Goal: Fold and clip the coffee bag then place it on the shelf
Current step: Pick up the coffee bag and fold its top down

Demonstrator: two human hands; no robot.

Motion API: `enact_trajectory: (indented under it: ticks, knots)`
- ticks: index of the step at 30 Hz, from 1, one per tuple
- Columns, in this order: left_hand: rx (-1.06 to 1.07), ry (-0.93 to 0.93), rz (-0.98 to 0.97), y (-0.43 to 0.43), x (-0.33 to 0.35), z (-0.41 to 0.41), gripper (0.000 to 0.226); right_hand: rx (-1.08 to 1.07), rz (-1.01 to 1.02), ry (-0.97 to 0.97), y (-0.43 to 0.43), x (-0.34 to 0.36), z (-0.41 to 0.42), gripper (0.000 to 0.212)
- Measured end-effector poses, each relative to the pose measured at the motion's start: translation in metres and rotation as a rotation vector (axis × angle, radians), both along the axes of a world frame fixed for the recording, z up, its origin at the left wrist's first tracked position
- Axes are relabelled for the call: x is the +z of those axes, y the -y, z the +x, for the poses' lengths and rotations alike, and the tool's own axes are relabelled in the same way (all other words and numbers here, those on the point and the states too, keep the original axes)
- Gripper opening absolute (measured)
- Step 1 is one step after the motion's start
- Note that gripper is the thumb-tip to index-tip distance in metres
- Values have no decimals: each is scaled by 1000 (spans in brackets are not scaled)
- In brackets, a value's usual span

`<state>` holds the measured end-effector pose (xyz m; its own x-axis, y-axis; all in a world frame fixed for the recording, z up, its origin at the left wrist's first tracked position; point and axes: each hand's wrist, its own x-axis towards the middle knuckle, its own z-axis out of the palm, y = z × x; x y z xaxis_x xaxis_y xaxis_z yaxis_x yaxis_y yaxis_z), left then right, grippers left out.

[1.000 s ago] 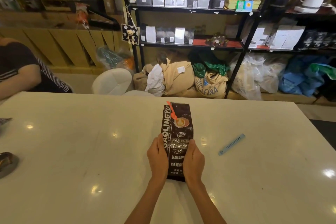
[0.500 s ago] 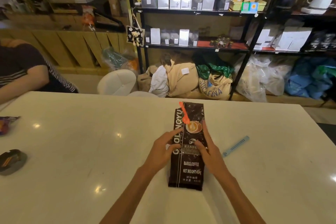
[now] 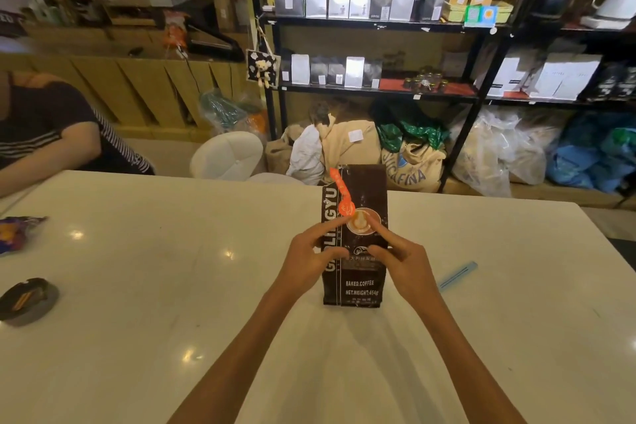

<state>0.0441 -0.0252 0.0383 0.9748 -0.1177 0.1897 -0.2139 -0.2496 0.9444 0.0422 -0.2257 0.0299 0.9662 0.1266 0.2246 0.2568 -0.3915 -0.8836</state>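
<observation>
1. Your left hand (image 3: 311,260) has no closed grip on anything: its fingers are spread loosely and rest on the left edge and front face of the coffee bag (image 3: 354,237), forefinger reaching toward the printed cup.
2. Your right hand (image 3: 401,263) mirrors it on the bag's right side, fingers extended and open, thumb tip touching the front panel. It pins the bag but does not pinch it.
3. The bag lies flat on the white tabletop (image 3: 137,303), its long axis running straight away from you, bottom edge near you, unfolded top at the far end just beyond both sets of fingertips.
4. An orange scoop-shaped tag (image 3: 340,193) sits on the upper left of the bag.
5. The coming fold, as I judge it, turns on that far end: both hands must slide forward along the long axis to reach it.
6. The blue clip (image 3: 457,275) lies on the tabletop just right of your right hand, so that hand is nearer.
7. The black shelf (image 3: 378,24) stands well beyond the tabletop, stocked with pouches.
</observation>
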Motion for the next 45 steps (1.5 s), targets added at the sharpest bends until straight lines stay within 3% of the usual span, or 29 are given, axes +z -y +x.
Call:
enact_trajectory:
  ticks: [4, 7, 12, 14, 17, 20, 23, 25, 26, 29, 32, 36, 38, 41, 45]
  knots:
    - [57, -20, -45, -2, 2, 4, 58, 10, 24, -22, -1, -1, 4, 56]
    - [86, 70, 5, -3, -4, 3, 58, -27, 26, 23, -2, -7, 2, 56]
    - [116, 404, 254, -5, -31, -3, 63, -95, -166, 337, -2, -28, -8, 43]
    - [138, 480, 339, -4, -37, -6, 59, -118, -278, 489, -1, -35, -10, 32]
    - [175, 475, 301, 0, -40, -6, 54, -161, -355, 583, -2, -41, -11, 40]
    - [268, 332, 216, 10, -29, -1, 52, -200, -240, 448, -12, -35, -8, 36]
    - [327, 152, 191, 18, -13, 5, 32, -199, -96, 270, -22, -27, 4, 42]
    - [352, -10, -13, 24, -3, 2, 14, -239, -191, 342, -22, -28, 5, 38]
    - [387, -45, -24, 24, -3, -1, 22, -278, -245, 392, -20, -29, 5, 35]
    - [441, 82, 68, 18, -7, -5, 25, -364, -265, 414, -17, -29, 5, 32]
    - [337, 220, 333, 13, -20, 2, 14, -363, -202, 336, -22, -22, 9, 32]
    - [329, -80, -4, 16, -14, 6, 6, -288, -56, 99, -25, -19, 19, 19]
    - [359, -195, -170, 21, -15, 4, 15, -199, 89, 5, -24, -12, 19, 21]
    - [373, -130, -169, 28, -13, -8, 13, -176, 233, -22, -22, 0, 9, 28]
    - [364, -92, -120, 41, 0, -20, 8, -322, 363, -107, -30, 3, -1, 26]
